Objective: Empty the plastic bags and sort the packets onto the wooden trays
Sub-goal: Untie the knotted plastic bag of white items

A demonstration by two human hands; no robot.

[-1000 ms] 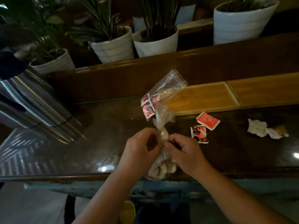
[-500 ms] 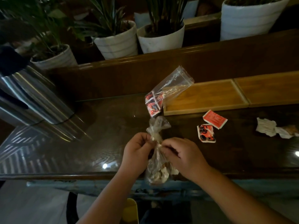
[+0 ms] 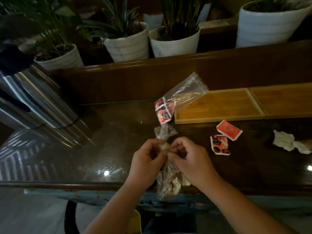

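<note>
Table: dark glossy table (image 3: 118,149), near edge partly behind the arms.
Wooden trays: two; near tray (image 3: 219,105) with its left corner under a bag, far tray (image 3: 283,100) cut off at the right.
Plastic bags: two; zip bag (image 3: 179,97) with red packets, count unclear; knotted bag (image 3: 166,181), pale contents unreadable.
Hands: left hand (image 3: 146,163) and right hand (image 3: 190,162) both pinch the knotted bag's neck.
Loose packets: two; red packet (image 3: 229,130), printed packet (image 3: 220,144).
</note>
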